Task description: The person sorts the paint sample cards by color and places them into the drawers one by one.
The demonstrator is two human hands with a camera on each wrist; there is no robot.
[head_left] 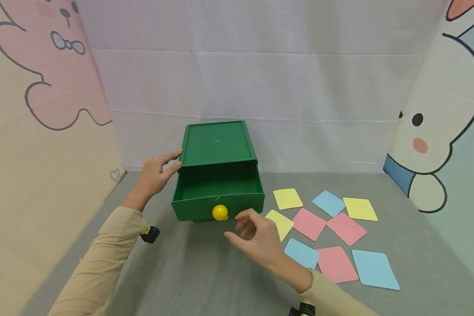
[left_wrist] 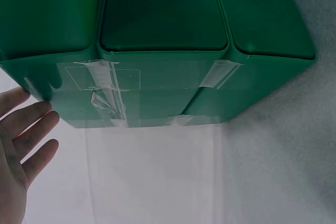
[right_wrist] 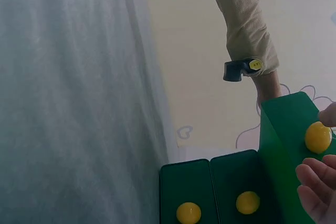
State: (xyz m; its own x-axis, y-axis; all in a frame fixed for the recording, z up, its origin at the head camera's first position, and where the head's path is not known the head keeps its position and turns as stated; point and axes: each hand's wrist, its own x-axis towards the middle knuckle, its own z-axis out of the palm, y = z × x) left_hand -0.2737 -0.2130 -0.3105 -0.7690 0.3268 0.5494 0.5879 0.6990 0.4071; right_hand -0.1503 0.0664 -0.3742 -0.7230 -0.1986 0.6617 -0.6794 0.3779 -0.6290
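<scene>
A green cabinet (head_left: 217,142) with three stacked drawers stands on the grey table, its top drawer (head_left: 195,210) pulled out and empty inside. On that drawer's front is a round yellow knob (head_left: 220,212). My left hand (head_left: 155,176) rests its fingertips against the cabinet's left side near the top, fingers fairly straight. Just right of and below the knob, my right hand (head_left: 262,240) holds nothing, its fingers loosely bent and spread from the thumb. The right wrist view shows the two lower drawers pushed in, each with a yellow knob (right_wrist: 188,213).
Several loose yellow, blue and pink cards (head_left: 309,224) lie flat to the right of the cabinet, some overlapping. A white cloth wall (head_left: 320,109) stands behind, with cartoon-printed panels on both sides. Clear tape (left_wrist: 107,93) crosses the cabinet's left side.
</scene>
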